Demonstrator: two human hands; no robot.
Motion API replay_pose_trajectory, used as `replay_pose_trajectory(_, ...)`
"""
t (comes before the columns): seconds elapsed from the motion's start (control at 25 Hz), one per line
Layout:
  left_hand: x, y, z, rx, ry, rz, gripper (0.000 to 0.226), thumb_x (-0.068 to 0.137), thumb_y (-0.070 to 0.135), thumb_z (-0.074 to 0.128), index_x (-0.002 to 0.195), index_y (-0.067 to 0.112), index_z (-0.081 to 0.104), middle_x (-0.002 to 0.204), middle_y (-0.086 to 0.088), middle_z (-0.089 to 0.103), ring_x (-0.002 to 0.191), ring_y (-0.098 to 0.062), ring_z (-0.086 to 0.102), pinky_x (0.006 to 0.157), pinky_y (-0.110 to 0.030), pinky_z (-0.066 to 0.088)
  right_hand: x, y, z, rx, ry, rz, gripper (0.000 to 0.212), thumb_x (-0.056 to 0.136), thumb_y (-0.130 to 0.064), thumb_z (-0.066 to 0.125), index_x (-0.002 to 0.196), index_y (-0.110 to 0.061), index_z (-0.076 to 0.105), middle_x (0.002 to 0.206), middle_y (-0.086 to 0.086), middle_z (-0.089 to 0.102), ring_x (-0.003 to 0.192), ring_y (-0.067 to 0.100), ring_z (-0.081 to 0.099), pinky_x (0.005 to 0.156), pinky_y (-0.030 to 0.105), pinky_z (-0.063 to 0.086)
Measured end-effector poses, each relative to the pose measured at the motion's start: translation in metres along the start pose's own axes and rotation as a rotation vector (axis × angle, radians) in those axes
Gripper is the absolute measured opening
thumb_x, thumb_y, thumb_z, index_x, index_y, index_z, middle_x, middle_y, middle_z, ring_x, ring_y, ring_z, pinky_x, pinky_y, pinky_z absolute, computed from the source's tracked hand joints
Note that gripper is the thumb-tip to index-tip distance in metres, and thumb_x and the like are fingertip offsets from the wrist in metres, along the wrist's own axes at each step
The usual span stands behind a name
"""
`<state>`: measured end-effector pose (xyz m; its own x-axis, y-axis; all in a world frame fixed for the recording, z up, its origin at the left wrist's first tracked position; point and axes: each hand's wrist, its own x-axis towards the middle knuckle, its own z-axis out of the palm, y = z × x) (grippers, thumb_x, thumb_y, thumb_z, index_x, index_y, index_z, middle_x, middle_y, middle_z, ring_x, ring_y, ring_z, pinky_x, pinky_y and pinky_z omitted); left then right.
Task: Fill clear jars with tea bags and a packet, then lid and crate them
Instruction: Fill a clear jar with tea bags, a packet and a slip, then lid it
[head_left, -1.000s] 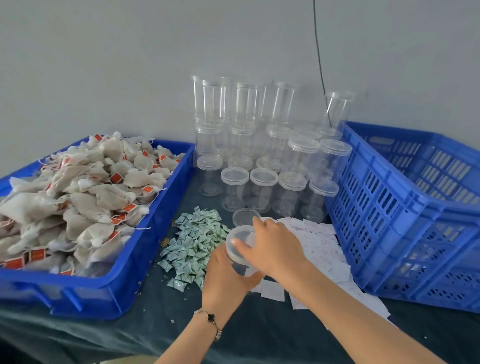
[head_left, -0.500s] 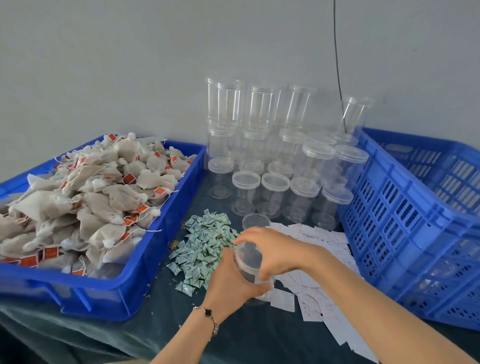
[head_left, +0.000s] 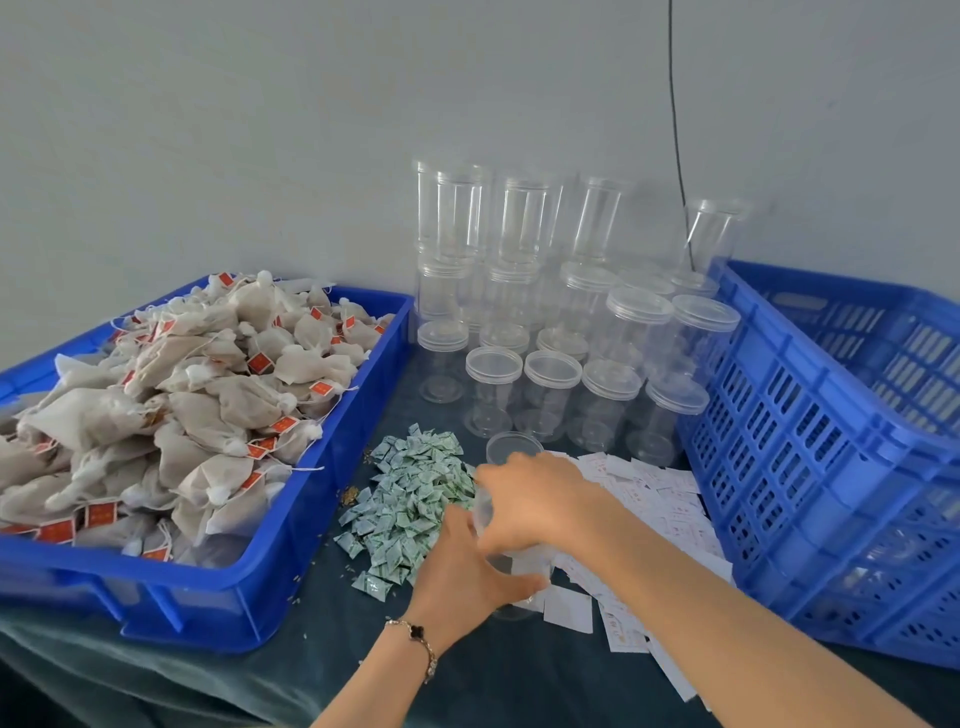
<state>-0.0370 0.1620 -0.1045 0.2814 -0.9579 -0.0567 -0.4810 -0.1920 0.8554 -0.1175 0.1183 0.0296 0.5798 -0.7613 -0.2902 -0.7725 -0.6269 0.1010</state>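
A clear jar (head_left: 511, 564) stands on the dark cloth at the front middle. My left hand (head_left: 462, 566) grips its side. My right hand (head_left: 535, 501) curls over its top, hiding the rim, so I cannot tell whether a lid is under it. A loose clear lid (head_left: 511, 447) lies just behind. Green packets (head_left: 410, 493) are piled to the left. Tea bags (head_left: 171, 405) with orange tags fill the blue tray (head_left: 291, 530) at the left. The blue slatted crate (head_left: 831, 467) stands at the right.
Several lidded clear jars (head_left: 550, 384) stand stacked against the grey wall at the back. White paper slips (head_left: 649, 499) are scattered between the jar and the crate. A black cable (head_left: 675, 130) hangs down the wall. The table's front edge is close below my arms.
Both hands have brought the jar down onto the cloth and a little nearer. My right hand has moved from the jar's rim to cover its top.
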Motion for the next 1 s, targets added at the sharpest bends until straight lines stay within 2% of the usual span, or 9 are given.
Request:
replay_pose_trajectory(0.08,0.000,0.000,0.001,0.001,-0.006,0.002,0.089,0.037,0.067,0.072,0.108,0.040,0.025,0.102,0.016,0.056,0.088,-0.003,0.061,0.076,-0.032,0.054,-0.003,0.002,-0.007,0.102,-0.132,-0.183,0.039,0.071,-0.015,0.066,0.106,-0.030,0.058,0.114,-0.002,0.053,0.104,0.023,0.050,0.077,0.040,0.042)
replay_pose_trajectory(0.12,0.000,0.000,0.001,0.001,-0.010,0.002,0.092,0.037,0.067,0.072,0.114,0.038,0.028,0.103,0.015,0.058,0.090,-0.004,0.061,0.077,-0.032,0.054,-0.004,0.002,-0.007,0.199,-0.133,-0.217,0.035,0.071,-0.015,0.067,0.101,-0.031,0.060,0.114,-0.006,0.056,0.105,0.019,0.050,0.082,0.043,0.042)
replay_pose_trajectory(0.24,0.002,-0.001,0.003,-0.023,-0.010,-0.008,0.092,0.037,0.065,0.072,0.117,0.026,0.048,0.102,0.012,0.062,0.093,-0.005,0.062,0.080,-0.034,0.055,-0.004,-0.006,0.003,0.245,0.150,-0.107,0.041,0.083,-0.049,0.057,0.118,-0.027,0.054,0.125,-0.001,0.053,0.118,0.024,0.045,0.094,0.048,0.037)
replay_pose_trajectory(0.36,0.000,0.000,0.002,-0.038,-0.001,0.008,0.084,0.038,0.062,0.073,0.108,0.030,0.038,0.101,0.008,0.061,0.090,-0.006,0.062,0.076,-0.037,0.056,0.000,-0.011,0.013,-0.020,0.195,0.215,0.078,0.082,-0.070,0.042,0.134,-0.012,0.040,0.120,0.011,0.054,0.109,0.031,0.053,0.077,0.036,0.046)
replay_pose_trajectory(0.44,-0.003,0.001,0.000,-0.036,0.006,-0.008,0.081,0.037,0.063,0.074,0.099,0.033,0.031,0.097,0.010,0.059,0.085,-0.004,0.061,0.072,-0.032,0.055,0.002,-0.011,0.012,0.049,0.121,0.292,0.077,0.079,-0.073,0.042,0.119,-0.008,0.054,0.100,0.007,0.059,0.095,0.026,0.059,0.062,0.029,0.042)
replay_pose_trajectory(0.6,-0.005,0.001,0.001,-0.061,-0.001,-0.040,0.078,0.034,0.066,0.075,0.089,0.033,0.029,0.093,0.009,0.057,0.082,-0.007,0.060,0.069,-0.032,0.053,0.000,-0.002,0.008,0.100,0.049,0.114,0.057,0.074,-0.055,0.058,0.116,-0.018,0.051,0.105,0.005,0.057,0.094,0.026,0.056,0.066,0.031,0.040)
replay_pose_trajectory(0.72,-0.005,0.002,0.001,-0.059,0.003,-0.045,0.078,0.034,0.064,0.075,0.090,0.035,0.030,0.093,0.010,0.058,0.080,-0.007,0.061,0.067,-0.031,0.053,-0.004,0.004,0.001,0.136,-0.038,-0.014,0.061,0.069,-0.037,0.070,0.124,-0.029,0.045,0.113,0.005,0.052,0.099,0.027,0.054,0.069,0.034,0.043)
replay_pose_trajectory(0.88,-0.005,-0.001,0.001,-0.128,0.029,-0.005,0.089,0.035,0.062,0.082,0.105,0.038,0.033,0.102,0.015,0.061,0.090,-0.003,0.063,0.080,-0.036,0.054,-0.004,0.020,-0.017,0.052,-0.176,-0.353,0.069,0.065,0.001,0.072,0.122,-0.031,0.050,0.123,-0.001,0.043,0.115,0.023,0.044,0.080,0.037,0.047)
replay_pose_trajectory(1.0,-0.003,-0.003,0.001,-0.169,0.046,-0.050,0.088,0.032,0.065,0.082,0.100,0.032,0.037,0.100,0.013,0.060,0.089,-0.004,0.062,0.083,-0.035,0.053,-0.002,0.047,-0.041,0.353,0.068,-0.337,0.068,0.061,-0.016,0.082,0.115,-0.039,0.047,0.122,-0.008,0.042,0.107,0.013,0.045,0.076,0.025,0.043)
